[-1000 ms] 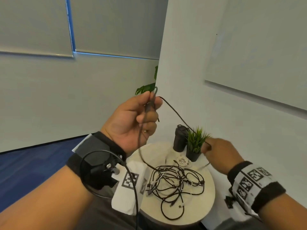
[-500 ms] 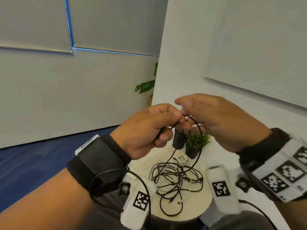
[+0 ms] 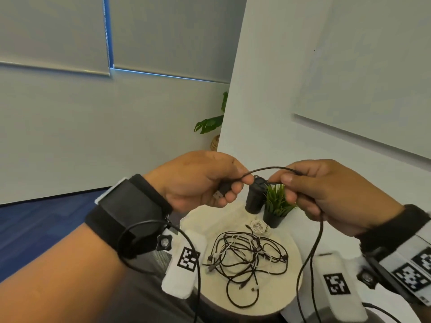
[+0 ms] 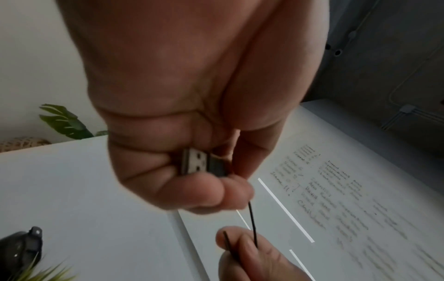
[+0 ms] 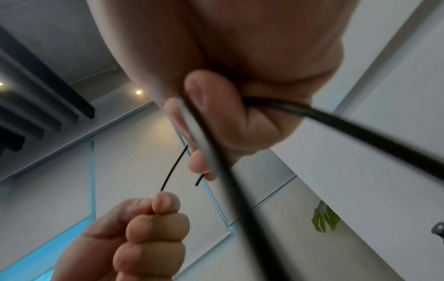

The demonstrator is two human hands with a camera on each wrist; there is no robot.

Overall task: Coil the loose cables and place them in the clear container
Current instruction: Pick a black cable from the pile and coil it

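A: Which step is this?

B: The first loop of a coil, I'd say. The left hand (image 3: 198, 180) has its fingers curled round the USB plug (image 4: 200, 164) of a black cable (image 3: 270, 169), and the right hand (image 3: 326, 197) pinches the cord just beside it, so a short arc bridges the two fists.

A: And the rest of the cord?

B: It drops from under the right hand past the edge of the round table (image 3: 279, 299). The other loose cables (image 3: 245, 257) lie tangled on that table, well below the hands.

A: Which way does the plug point?

B: Its long axis runs roughly level, metal end toward the left wrist and a little down; the cord leaves toward the right hand.

A: Next move?

B: Probably bringing the hanging length up to the left hand to lay another loop, keeping the plug pinned. I can't find the clear container in any view, so where the coil goes is uncertain
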